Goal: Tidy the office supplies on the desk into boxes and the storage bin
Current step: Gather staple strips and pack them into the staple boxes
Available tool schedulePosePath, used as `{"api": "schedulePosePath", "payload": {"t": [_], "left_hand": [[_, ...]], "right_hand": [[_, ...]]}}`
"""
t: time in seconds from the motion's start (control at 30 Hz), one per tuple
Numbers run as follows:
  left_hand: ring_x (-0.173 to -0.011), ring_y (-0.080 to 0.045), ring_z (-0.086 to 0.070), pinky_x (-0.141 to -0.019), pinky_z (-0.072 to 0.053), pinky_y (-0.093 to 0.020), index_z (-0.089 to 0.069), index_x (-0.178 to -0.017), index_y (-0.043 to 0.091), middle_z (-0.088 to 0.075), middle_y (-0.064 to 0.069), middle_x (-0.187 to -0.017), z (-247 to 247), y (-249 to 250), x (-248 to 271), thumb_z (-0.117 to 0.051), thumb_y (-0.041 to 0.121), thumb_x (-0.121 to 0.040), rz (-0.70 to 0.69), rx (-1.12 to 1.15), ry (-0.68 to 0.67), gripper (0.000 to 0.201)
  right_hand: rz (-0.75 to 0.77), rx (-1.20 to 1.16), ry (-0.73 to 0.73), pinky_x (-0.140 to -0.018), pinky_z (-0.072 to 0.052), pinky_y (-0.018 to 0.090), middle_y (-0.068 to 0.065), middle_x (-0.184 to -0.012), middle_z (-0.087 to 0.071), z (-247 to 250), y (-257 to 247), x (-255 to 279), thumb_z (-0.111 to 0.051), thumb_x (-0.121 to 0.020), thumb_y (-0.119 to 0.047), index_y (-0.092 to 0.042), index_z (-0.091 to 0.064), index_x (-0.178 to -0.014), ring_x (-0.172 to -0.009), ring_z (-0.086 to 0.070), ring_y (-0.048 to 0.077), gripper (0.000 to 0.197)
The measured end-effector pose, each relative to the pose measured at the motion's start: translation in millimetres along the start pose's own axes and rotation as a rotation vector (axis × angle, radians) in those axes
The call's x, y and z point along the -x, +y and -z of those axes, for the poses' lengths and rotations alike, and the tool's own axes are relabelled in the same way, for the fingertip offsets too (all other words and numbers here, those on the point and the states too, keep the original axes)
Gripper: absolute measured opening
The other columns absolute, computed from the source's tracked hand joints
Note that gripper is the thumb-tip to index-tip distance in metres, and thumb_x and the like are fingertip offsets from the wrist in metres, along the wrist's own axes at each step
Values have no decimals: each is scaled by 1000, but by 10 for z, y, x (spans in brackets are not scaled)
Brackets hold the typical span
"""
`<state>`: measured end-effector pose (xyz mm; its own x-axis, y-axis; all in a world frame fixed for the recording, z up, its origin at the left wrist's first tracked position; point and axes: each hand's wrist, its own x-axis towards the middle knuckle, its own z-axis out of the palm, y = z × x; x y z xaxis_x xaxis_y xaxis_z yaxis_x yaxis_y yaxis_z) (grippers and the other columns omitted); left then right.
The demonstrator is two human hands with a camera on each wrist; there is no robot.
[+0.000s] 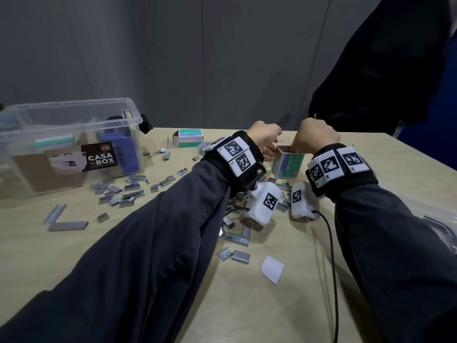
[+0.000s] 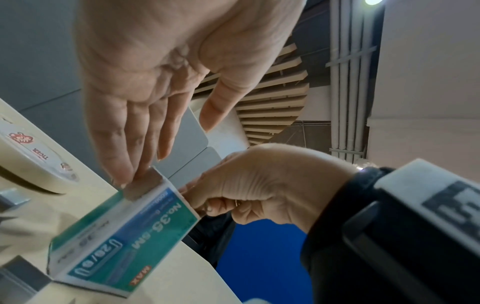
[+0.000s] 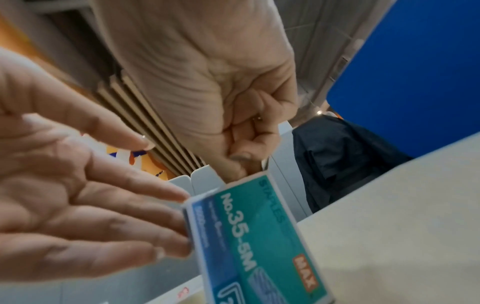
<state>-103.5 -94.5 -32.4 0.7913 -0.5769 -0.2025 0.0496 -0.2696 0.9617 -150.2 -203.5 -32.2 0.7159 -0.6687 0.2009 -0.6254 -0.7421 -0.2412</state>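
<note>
So the left hand is pretty much flat, fingers straight and together, with the fingertips pressed against the side of a green staple box to steady it; thumb sticks out free. The right hand is bunched up right over the box's open top, fingers curled tight with the tips down at the opening. Looks like it's pinching something small, but I honestly can't tell what, it's hidden between the fingers.

The box stands on end on the desk, open side up, near the far edge, with "No.35-5M" on its label.

Loose staple strips are scattered all over the desk, mostly to the left and around the wrists, plus a couple of long strips nearer the front left. A second staple box lies open further back. The clear storage bin sits at the far left with a purple thing and some cardboard inside. There's a small white paper scrap near the front, and a roll of tape beside the box in the left wrist view.
</note>
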Motion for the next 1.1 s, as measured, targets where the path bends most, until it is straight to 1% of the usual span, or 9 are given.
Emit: {"api": "schedulePosePath", "payload": {"t": [0.27,0.43,0.53,0.63,0.73,0.83,0.9,1.03,1.1], "left_hand": [[-89,-29,-57,-83,-53,-39,-50,-115,-4,-59,-22,-107,149,-34,-15,-44,21,-100,0,-99,-38,30],[-87,-27,-64,-85,-55,-40,-60,-116,-3,-67,-17,-106,480,-78,67,-47,21,-100,-38,-366,-134,31],[-91,-25,-69,-83,-57,-37,-65,-114,2,-72,-12,-105,761,-134,164,-56,22,-97,-89,-577,-240,27],[-84,-17,-72,-73,-59,-29,-69,-109,8,-75,-5,-96,961,-204,238,-64,18,-92,-107,-745,-319,20],[-74,-11,-69,-61,-54,-21,-73,-100,10,-71,6,-73,1003,-274,330,-72,17,-85,-137,-886,-375,16],[-66,-6,-62,-58,-48,-18,-73,-90,13,-66,9,-66,890,-322,451,-73,26,-84,-200,-997,-425,15],[-66,-6,-61,-59,-48,-20,-72,-85,13,-67,6,-70,743,-353,496,-72,35,-84,-217,-1074,-465,21],[-62,-13,-57,-57,-47,-25,-72,-79,8,-67,0,-69,453,-442,518,-75,50,-76,-251,-1237,-493,42],[-62,-14,-54,-58,-44,-27,-72,-79,4,-65,-2,-69,367,-462,526,-78,48,-74,-306,-1283,-470,45]], "right_hand": [[72,112,12,-76,-39,37,17,-119,-62,-30,-42,-8,-62,-89,-11,-4,-61,-117,-111,-59,37,29],[127,151,26,-76,-38,38,18,-117,-62,5,-31,-26,-61,-88,-11,-5,-64,-116,-107,-60,39,29],[209,99,84,-72,-47,37,11,-102,-67,148,-43,6,-75,-79,-19,-16,-73,-100,-94,-64,35,22],[378,93,-218,-58,-50,24,-4,-76,-72,259,-82,144,-86,-72,-27,-20,-77,-79,-69,-66,10,13],[446,240,-498,-47,-43,14,-6,-72,-74,236,-155,280,-84,-74,-24,-19,-80,-83,-59,-63,1,11],[425,407,-570,-76,-58,29,-3,-79,-75,96,-210,327,-83,-76,-19,-13,-79,-92,-82,-72,13,17],[435,459,-542,-90,-57,39,-3,-76,-72,21,-238,345,-83,-76,-19,-11,-77,-93,-91,-72,19,20],[467,474,-546,-92,-56,41,-1,-72,-70,-32,-254,341,-80,-78,-15,-7,-75,-93,-93,-72,21,18],[472,474,-568,-87,-57,37,0,-77,-74,-35,-227,324,-79,-79,-17,-7,-76,-91,-89,-73,19,16]]}}
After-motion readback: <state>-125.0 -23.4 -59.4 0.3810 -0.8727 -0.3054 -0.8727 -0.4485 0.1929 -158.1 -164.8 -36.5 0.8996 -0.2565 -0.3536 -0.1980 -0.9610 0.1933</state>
